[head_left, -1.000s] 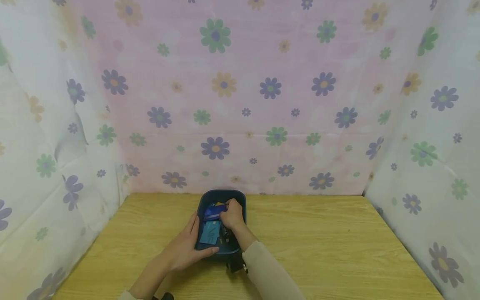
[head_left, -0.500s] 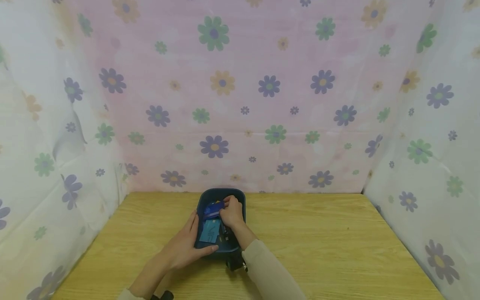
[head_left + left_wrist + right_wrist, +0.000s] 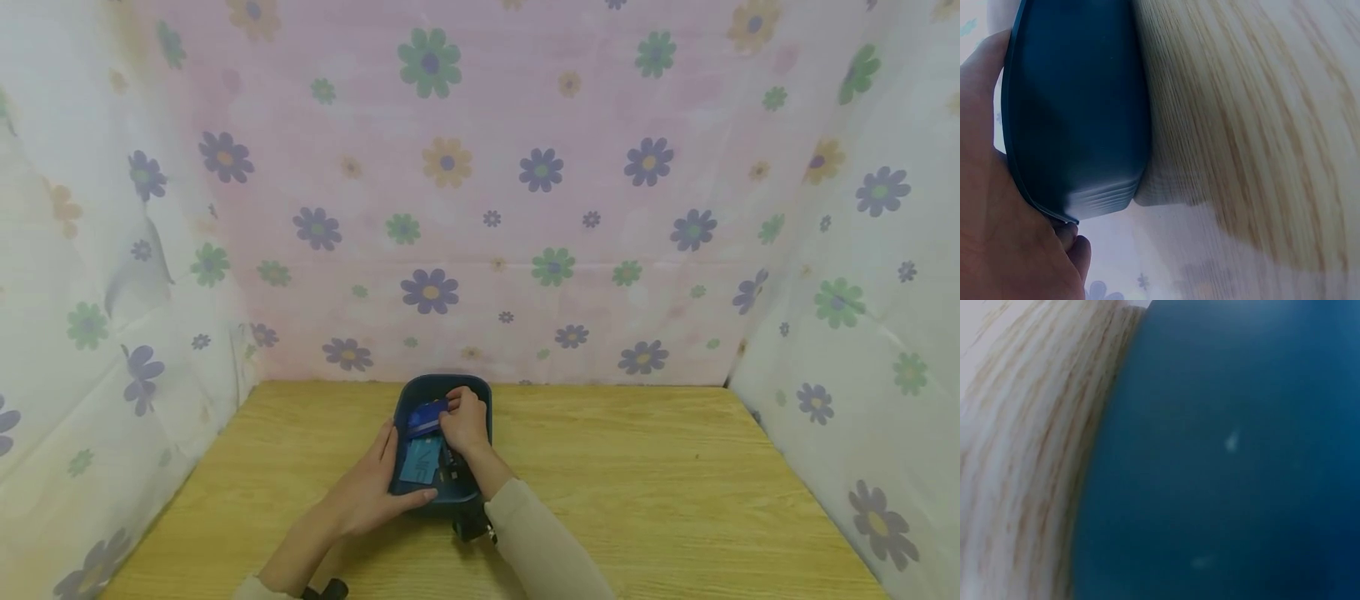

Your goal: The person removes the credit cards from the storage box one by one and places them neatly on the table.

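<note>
A dark blue plastic bin (image 3: 442,498) stands on the table in the head view. My left hand (image 3: 363,492) holds it at the left wall and near front corner, thumb along the front rim. The left wrist view shows this hand (image 3: 1007,206) against the rim of the bin (image 3: 1079,106). Inside the bin, my right hand (image 3: 464,423) pinches the right end of a dark blue card (image 3: 426,418) with a pale stripe. Nearer me lies a light blue card (image 3: 422,461) lettered "VIP". Only the bin's outer wall (image 3: 1210,456) fills the right wrist view.
Small dark items (image 3: 450,468), too small to identify, lie beside the light blue card. The wood-grain table (image 3: 637,475) extends on both sides of the bin. Flower-patterned cloth (image 3: 480,200) hangs behind and at both sides.
A yellow bit behind the dark blue card has dropped out of sight. That card has shifted slightly with my right fingers. My left hand keeps its place on the bin.
</note>
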The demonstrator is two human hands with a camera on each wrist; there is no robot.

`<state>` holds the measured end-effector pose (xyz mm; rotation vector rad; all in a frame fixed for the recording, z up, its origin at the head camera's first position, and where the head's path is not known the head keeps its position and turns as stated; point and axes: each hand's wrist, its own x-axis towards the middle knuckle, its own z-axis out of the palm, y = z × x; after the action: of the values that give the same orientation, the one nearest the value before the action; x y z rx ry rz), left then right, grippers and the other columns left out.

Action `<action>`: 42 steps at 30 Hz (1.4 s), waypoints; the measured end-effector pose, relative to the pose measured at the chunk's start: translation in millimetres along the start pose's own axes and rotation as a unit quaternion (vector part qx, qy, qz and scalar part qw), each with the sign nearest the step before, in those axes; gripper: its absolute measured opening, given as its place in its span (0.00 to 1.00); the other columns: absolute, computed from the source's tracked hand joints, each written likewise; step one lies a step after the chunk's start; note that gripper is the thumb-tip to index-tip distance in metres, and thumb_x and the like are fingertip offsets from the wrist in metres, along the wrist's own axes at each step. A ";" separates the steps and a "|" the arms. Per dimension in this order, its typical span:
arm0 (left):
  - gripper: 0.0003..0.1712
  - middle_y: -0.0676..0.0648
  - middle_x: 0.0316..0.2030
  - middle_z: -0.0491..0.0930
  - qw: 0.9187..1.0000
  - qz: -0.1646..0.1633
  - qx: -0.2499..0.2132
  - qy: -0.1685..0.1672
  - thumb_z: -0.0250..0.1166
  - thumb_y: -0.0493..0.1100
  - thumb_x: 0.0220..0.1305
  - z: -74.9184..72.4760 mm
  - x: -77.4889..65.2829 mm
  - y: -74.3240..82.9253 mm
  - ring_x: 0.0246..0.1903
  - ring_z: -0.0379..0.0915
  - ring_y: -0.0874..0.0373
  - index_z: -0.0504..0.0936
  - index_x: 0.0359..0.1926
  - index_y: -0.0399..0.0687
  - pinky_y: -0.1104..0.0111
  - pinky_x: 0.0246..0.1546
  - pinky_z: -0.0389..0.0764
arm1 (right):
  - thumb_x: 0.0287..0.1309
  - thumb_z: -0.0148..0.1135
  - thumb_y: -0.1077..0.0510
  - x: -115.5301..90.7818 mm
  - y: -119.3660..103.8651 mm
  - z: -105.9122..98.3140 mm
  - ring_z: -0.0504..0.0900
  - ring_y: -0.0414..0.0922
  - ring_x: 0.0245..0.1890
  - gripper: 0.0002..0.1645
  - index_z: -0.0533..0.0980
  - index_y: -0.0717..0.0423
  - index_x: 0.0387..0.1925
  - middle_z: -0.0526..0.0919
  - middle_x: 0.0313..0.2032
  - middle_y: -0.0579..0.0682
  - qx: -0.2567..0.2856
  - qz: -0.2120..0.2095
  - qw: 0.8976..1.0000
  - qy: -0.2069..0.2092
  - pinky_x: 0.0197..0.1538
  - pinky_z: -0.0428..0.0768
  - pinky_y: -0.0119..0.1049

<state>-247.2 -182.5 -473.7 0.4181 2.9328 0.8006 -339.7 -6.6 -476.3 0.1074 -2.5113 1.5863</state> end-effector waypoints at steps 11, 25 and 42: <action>0.75 0.35 0.81 0.35 1.000 0.000 0.000 0.003 0.63 0.80 0.56 -1.0 -0.1 1.4 0.77 0.47 0.35 0.39 0.81 0.34 0.42 0.70 0.63 | 0.58 0.66 0.70 -2.3 -3.0 -0.8 0.85 0.47 0.37 0.15 0.79 0.63 0.48 0.83 0.38 0.56 0.010 -0.012 1.000 0.010 0.41 0.84 0.43; 0.75 0.35 0.81 0.35 1.000 0.002 0.002 0.005 0.63 0.80 0.56 -1.5 -0.1 1.7 0.76 0.49 0.35 0.38 0.81 0.35 0.42 0.69 0.64 | 0.56 0.69 0.70 -2.3 -5.6 -3.9 0.86 0.45 0.35 0.14 0.81 0.65 0.45 0.84 0.36 0.54 0.047 0.003 0.998 0.030 0.41 0.85 0.42; 0.75 0.36 0.81 0.33 1.000 0.000 -0.005 -0.002 0.63 0.80 0.57 -2.6 -0.4 2.9 0.77 0.47 0.34 0.37 0.81 0.35 0.41 0.70 0.62 | 0.57 0.70 0.69 -6.9 -13.2 -16.1 0.87 0.46 0.34 0.13 0.81 0.66 0.45 0.85 0.34 0.53 0.040 -0.005 0.999 0.024 0.41 0.86 0.42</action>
<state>-246.5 -181.5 -469.9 0.4192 2.9244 0.8125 -329.3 2.0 -459.0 0.0904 -2.4086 1.6670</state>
